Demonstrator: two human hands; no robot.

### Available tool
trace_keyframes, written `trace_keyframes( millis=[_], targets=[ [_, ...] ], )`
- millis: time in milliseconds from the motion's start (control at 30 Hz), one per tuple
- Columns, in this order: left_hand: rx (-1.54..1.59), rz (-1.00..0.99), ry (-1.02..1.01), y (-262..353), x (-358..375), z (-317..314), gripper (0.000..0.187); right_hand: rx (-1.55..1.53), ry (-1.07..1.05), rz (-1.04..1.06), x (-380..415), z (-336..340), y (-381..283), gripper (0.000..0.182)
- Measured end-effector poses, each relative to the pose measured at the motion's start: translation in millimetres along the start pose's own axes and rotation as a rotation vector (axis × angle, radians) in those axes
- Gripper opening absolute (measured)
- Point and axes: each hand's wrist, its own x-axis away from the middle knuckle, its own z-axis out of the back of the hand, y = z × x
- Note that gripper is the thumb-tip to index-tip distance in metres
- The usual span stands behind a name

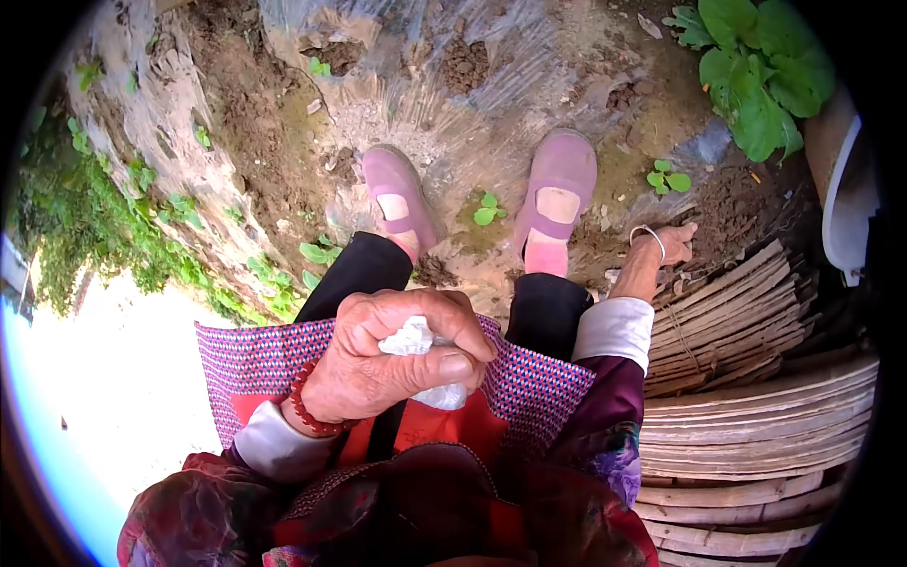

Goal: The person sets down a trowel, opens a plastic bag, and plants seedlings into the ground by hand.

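In front of my waist, my left hand, with a red beaded bracelet at its wrist, is closed around a crumpled white plastic bag. Part of the bag bulges out below the thumb. What the bag contains is hidden. On the right, my right hand, wearing a silver bangle, reaches down to the dark loose soil. Its fingers are drawn together at the soil, and I cannot make out what they hold, if anything. A small green seedling grows just above this hand.
Stacked wooden strips lie right of my legs. A large leafy plant and a pale container stand at the upper right. Plastic film covers part of the ground. Another seedling grows between my purple shoes.
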Motion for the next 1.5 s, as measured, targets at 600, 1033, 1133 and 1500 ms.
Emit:
trace_keyframes(
  millis=[600,1033,1133,1500],
  targets=[
    [0.211,0.042,-0.018,19,8,16,0.012,-0.525,-1.648,-0.242,157,91,-128,0.018],
    [0.356,-0.154,-0.035,27,32,48,0.016,-0.081,-1.283,0.677,297,40,-146,0.016],
    [0.498,-0.107,-0.034,32,36,54,0.009,-0.036,-1.286,0.744,304,40,-155,0.011],
    [0.532,-0.209,-0.041,31,51,71,0.021,-0.405,-1.454,0.703,382,35,-254,0.025]
  ],
)
